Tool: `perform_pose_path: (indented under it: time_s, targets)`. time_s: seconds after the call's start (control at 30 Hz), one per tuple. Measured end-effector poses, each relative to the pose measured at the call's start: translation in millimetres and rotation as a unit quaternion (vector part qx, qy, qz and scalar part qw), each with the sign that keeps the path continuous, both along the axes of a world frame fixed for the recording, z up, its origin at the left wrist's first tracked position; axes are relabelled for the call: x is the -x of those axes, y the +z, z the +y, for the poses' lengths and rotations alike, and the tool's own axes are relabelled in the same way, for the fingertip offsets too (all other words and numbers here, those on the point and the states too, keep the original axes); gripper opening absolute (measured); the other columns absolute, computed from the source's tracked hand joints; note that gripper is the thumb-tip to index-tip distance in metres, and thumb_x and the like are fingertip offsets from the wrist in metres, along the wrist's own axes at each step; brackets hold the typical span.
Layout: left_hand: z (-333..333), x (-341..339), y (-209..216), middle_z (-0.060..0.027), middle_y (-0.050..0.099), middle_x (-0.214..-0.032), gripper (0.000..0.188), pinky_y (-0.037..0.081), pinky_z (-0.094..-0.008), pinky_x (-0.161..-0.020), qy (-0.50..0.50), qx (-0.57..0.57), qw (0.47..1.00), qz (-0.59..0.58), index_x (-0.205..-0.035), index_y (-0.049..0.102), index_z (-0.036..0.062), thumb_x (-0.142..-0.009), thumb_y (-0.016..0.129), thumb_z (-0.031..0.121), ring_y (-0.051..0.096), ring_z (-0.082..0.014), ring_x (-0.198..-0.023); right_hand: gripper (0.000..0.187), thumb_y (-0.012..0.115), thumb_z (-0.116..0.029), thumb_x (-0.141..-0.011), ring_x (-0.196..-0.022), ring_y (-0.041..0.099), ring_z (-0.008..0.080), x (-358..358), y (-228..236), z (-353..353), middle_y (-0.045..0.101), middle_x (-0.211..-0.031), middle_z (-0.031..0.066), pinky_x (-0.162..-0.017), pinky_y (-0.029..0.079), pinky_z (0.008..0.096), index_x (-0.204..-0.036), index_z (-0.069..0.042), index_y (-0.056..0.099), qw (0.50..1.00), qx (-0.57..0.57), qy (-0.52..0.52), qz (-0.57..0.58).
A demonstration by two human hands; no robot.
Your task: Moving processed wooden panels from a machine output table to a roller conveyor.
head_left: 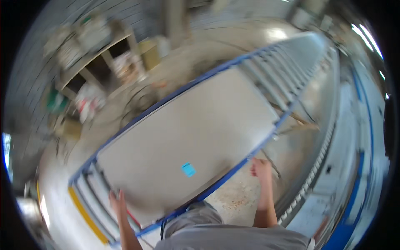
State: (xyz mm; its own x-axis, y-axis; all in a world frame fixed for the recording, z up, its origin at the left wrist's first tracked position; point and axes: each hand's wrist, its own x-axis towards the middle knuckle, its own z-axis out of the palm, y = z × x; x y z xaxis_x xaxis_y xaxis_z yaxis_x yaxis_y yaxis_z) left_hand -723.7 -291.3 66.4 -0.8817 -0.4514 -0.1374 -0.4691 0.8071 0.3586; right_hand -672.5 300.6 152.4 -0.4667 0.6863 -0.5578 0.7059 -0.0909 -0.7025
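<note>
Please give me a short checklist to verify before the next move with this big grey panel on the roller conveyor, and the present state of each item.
1. Left hand on the near edge of the grey panel: ok, it touches the edge.
2. Right hand on the panel: ok, it is at the panel's right corner by the blue frame.
3. Firm grip of both hands: cannot tell, picture blurred.
4. Panel lies flat on the roller conveyor: ok.
5. Rollers ahead free of things: ok, as far as visible.
6. Blue sticker on the panel: ok, present.
</note>
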Motion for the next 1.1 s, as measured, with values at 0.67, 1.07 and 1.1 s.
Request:
perform_pose_path:
  time_s: [0.67,1.07,1.1]
  targets:
    - [-16.9,-27.3,-74.0,-0.0250,0.019,-0.145,0.085,0.030,-0.0412,-0.105,-0.069,-0.250,0.958,0.123,-0.142,0.017,-0.0021,-0.085,0.059,0.044,0.032,-0.0349,-0.129,0.049,0.065,-0.029,-0.076,-0.111,0.049,0.0398,-307.3,18.8,-57.5,0.051,-0.122,0.0256,-0.097,0.038,0.0434,-0.115,-0.002,0.056,0.809,-0.570,-0.095,-0.112]
    - [-8.2,-22.5,-98.2,-0.0297,0.036,-0.135,0.088,0.037,-0.0474,-0.100,-0.134,-0.191,0.963,0.137,-0.140,0.023,-0.0038,-0.079,0.068,0.042,0.042,-0.0416,-0.120,0.040,0.056,-0.028,-0.081,-0.085,0.058,0.0158,-367.8,-49.8,-38.9,0.063,-0.096,0.0041,-0.079,0.044,0.0285,-0.113,-0.005,0.057,0.943,-0.037,-0.289,0.158]
    - [-1.3,-20.7,-88.4,-0.0303,0.037,-0.134,0.089,0.038,-0.0475,-0.100,-0.111,-0.193,0.967,0.128,-0.140,0.024,-0.0033,-0.079,0.067,0.044,0.042,-0.0424,-0.120,0.038,0.056,-0.028,-0.081,-0.084,0.058,0.0153,-368.2,-52.2,-38.5,0.063,-0.095,0.0036,-0.078,0.044,0.0281,-0.112,-0.005,0.058,0.942,-0.037,-0.291,0.163]
